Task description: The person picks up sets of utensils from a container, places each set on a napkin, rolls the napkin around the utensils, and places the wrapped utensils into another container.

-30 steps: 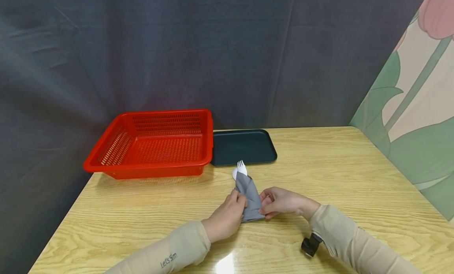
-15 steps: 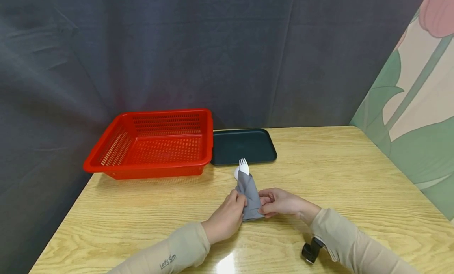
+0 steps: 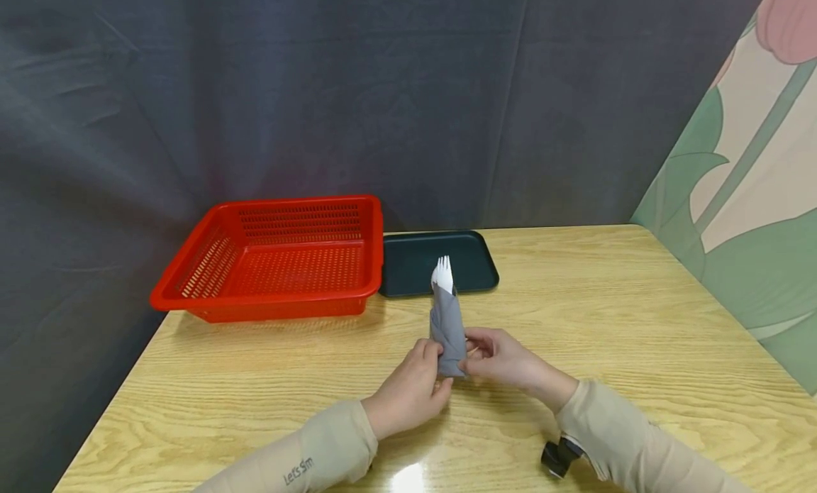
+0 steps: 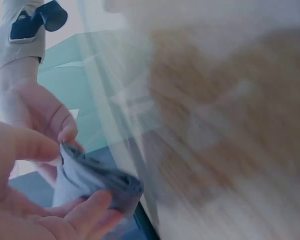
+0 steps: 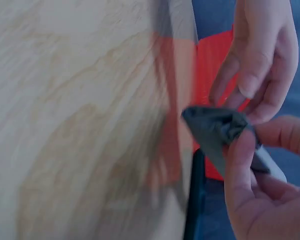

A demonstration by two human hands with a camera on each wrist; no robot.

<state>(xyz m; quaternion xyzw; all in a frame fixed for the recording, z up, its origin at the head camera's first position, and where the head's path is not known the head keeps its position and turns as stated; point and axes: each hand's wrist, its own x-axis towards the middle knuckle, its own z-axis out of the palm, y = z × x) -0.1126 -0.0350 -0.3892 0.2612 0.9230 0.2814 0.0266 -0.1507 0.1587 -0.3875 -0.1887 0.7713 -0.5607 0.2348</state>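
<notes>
A grey cloth napkin (image 3: 449, 326) is wrapped round white cutlery, raised and tilted, its far end overlapping the tray in the head view. A fork (image 3: 445, 272) sticks out at the far end, with another rounded white piece partly hidden behind it. My right hand (image 3: 504, 358) pinches the near right side of the napkin between thumb and fingers. On the left side, my left hand (image 3: 411, 386) touches the cloth with its fingertips, its thumb spread away. The napkin's folded near end (image 5: 217, 122) shows layered cloth in the right wrist view.
A red perforated basket (image 3: 274, 305) stands at the back left. Beside it lies a dark tray (image 3: 408, 255) near the table's back edge. Dark curtain (image 3: 408, 110) hangs behind the wooden table (image 3: 606, 301). A black wrist device (image 3: 560, 456) sits under my right sleeve.
The wrapped napkin has risen and moved away from me, straightening towards the tray. More of the fork shows. My left thumb has spread off the cloth; my right hand keeps its pinch.
</notes>
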